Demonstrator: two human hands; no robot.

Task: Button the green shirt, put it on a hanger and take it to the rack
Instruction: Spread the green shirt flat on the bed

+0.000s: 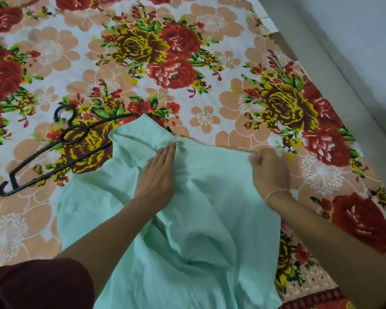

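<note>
Green shirt (187,253) spread crumpled on the floral bedsheet (187,63), just right of the black hanger (60,143), one pale corner draped over the hanger's near end. Left hand (157,175) lies flat on the cloth, farther from the hanger, fingers (168,152) straight and pressed together, tips at the shirt's bunched top edge. Right hand (269,172), farthest from the hanger, curls its fingers and pinches that same top edge, the fabric gathered against the fingertips. Cloth sags between the two hands and runs down under both forearms. Hanger lies flat, untouched
</note>
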